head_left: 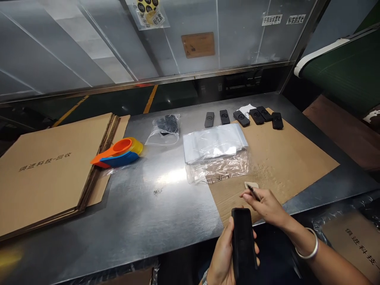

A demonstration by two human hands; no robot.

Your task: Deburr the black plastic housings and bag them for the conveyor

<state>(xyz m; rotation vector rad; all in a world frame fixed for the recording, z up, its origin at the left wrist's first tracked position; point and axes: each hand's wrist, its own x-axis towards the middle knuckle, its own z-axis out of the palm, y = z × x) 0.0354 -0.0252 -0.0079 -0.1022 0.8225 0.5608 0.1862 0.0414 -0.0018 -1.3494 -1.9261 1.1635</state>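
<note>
The left hand (220,253) holds a long black case (244,245) low, by the near edge of the table (166,221). Its thumb and fingers curl around the sides. If that hold went loose, the case might slip and drop off the edge. The inside looks dark, so I can't tell if anything is in it.

Just beyond, the right hand (268,206) pinches a thin black stick (253,192) between thumb and fingers. A slip there might scratch the case. The stick's tip is by a pale pad (255,185) on the cardboard (299,158).

Farther off, a crinkly wrapper (225,168) has flat clear bags (212,144) partly in it. A see-through bag (156,138) has a dark clump (170,124) inside. High on the wall, a clear pouch (144,23) shows round stickers (148,7).
</note>
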